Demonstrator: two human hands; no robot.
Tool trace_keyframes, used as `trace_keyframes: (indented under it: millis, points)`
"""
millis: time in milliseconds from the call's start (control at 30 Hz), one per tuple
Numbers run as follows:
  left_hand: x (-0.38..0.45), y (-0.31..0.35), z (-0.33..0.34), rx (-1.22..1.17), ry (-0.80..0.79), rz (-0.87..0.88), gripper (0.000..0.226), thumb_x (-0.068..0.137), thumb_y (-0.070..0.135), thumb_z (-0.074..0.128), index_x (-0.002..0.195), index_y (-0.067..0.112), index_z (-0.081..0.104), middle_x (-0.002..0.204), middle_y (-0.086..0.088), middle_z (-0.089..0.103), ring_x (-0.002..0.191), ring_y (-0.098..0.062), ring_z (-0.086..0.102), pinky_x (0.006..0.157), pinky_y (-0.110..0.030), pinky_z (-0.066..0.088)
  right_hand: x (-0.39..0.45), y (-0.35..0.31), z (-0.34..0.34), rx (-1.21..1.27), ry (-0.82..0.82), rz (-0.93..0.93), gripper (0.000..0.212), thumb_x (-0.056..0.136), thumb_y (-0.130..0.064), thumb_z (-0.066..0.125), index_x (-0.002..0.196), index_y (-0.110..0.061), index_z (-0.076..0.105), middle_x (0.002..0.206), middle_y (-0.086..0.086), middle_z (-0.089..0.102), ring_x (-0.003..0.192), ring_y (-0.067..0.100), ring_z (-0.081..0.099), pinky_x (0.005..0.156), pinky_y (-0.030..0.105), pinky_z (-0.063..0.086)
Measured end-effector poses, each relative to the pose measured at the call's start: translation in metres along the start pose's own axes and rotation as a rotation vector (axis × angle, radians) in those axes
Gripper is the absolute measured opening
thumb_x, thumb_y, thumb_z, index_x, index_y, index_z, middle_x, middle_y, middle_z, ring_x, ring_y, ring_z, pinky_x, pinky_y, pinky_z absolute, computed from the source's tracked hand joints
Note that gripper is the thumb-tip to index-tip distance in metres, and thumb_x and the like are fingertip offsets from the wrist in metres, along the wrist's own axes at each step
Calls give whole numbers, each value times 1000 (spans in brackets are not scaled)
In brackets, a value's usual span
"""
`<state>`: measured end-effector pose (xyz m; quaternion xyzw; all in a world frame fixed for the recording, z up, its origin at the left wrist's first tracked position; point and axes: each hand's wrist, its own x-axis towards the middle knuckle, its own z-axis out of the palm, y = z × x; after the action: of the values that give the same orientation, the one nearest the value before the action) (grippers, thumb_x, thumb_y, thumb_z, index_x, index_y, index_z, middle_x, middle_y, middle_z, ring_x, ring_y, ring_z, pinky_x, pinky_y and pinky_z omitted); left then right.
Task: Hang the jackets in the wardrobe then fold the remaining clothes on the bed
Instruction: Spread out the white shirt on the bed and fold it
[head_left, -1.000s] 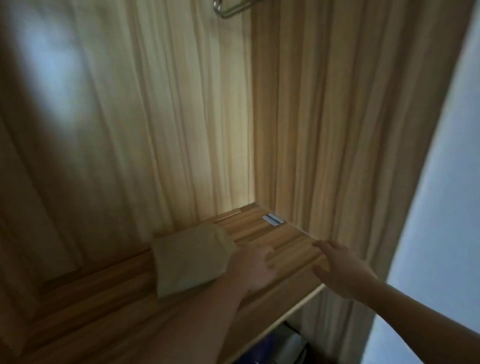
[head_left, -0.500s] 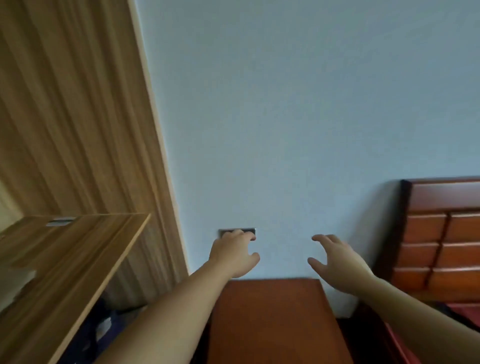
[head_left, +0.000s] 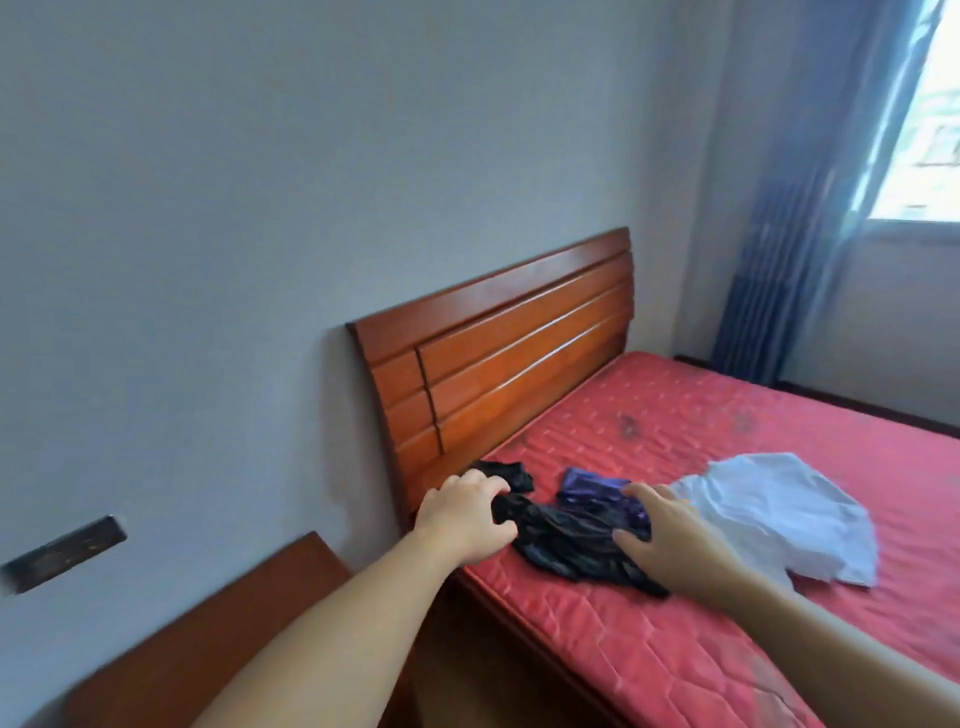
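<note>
We face the bed (head_left: 727, 467), its red mattress running from the wooden headboard (head_left: 498, 358) on the left toward the blue curtain (head_left: 789, 208) and window (head_left: 930, 124) at the far right. The clothes lie close to the near mattress edge and the headboard corner; beyond them the mattress is bare red quilting. A brown nightstand (head_left: 218, 623) stands below left, beside the bed, under our left forearm.

Our left hand (head_left: 462, 519) curls its fingers round the near end of the black garment (head_left: 566, 540) and grips it at the corner by the headboard. Our right hand (head_left: 670, 540) has spread, gently bent fingers over the other end of the same garment, and we cannot tell if it touches the cloth or closes on it. A purple garment (head_left: 592, 486) lies just behind the black one, touching it, and a white garment (head_left: 779, 514) lies to the right, beside our right hand.

Half a second ago we looked at the wall above the nightstand with both hands empty in the air; a second ago they were at the wardrobe shelf.
</note>
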<state>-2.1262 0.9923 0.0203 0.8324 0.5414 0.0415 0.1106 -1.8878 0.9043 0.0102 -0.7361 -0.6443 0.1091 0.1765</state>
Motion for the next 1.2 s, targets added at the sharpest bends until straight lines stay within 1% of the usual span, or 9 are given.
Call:
trace_keyframes:
  millis: [133, 233, 333, 500, 600, 767, 933, 1067, 1200]
  points:
    - [13, 110, 23, 17, -51, 161, 56, 85, 52, 53, 138, 35, 46, 142, 5, 46, 130, -21, 44, 107, -41, 38, -65, 97, -45, -15, 50, 200, 52, 85, -48, 57, 133, -29, 45, 129, -4, 51, 116, 19, 54, 88, 32, 45]
    - [19, 167, 39, 32, -87, 248, 56, 85, 52, 52, 138, 36, 45, 142, 5, 45, 131, -21, 43, 108, -42, 36, -93, 147, -62, 1, 79, 319, 55, 87, -47, 54, 137, -28, 42, 135, -5, 47, 120, 18, 51, 93, 35, 46]
    - [28, 203, 55, 44, -117, 300, 56, 85, 53, 52, 138, 36, 45, 141, 6, 46, 130, -22, 43, 107, -41, 37, -103, 179, -64, 16, 82, 386, 57, 88, -49, 52, 140, -27, 42, 138, -4, 46, 125, 18, 48, 98, 37, 44]
    - [67, 225, 82, 52, -165, 312, 55, 85, 50, 53, 137, 35, 46, 139, 4, 46, 129, -22, 44, 106, -40, 38, -81, 214, -54, 6, 40, 434, 58, 89, -50, 52, 141, -29, 40, 140, -4, 45, 125, 19, 48, 97, 40, 44]
    - [108, 229, 102, 14, -189, 287, 55, 85, 50, 53, 138, 34, 46, 139, 4, 46, 129, -22, 44, 106, -41, 39, -56, 236, -50, -32, 6, 447, 54, 88, -49, 53, 138, -31, 42, 139, -5, 45, 123, 19, 50, 95, 40, 46]
    - [175, 244, 140, -5, -263, 262, 56, 85, 51, 54, 137, 33, 46, 139, 4, 46, 128, -23, 44, 103, -40, 40, -14, 285, -46, -60, -63, 552, 61, 87, -49, 56, 141, -26, 40, 142, -1, 42, 124, 20, 49, 98, 41, 45]
    - [223, 261, 161, 27, -336, 258, 56, 85, 51, 53, 137, 33, 47, 139, 3, 46, 127, -24, 44, 102, -40, 41, 20, 324, -40, -7, -100, 620, 59, 86, -45, 55, 140, -25, 42, 137, 1, 45, 118, 20, 53, 95, 39, 47]
    - [268, 284, 169, 5, -337, 243, 55, 85, 49, 52, 137, 32, 47, 138, 3, 47, 127, -24, 45, 101, -42, 43, 55, 360, -40, 22, -100, 619, 58, 86, -45, 57, 139, -25, 42, 138, 1, 46, 120, 21, 52, 97, 39, 46]
    - [310, 312, 179, 32, -350, 223, 57, 86, 47, 51, 140, 31, 45, 142, 2, 44, 130, -24, 43, 103, -42, 42, 102, 402, -45, 84, -99, 586, 56, 85, -42, 57, 137, -26, 43, 137, 0, 46, 118, 20, 53, 91, 36, 47]
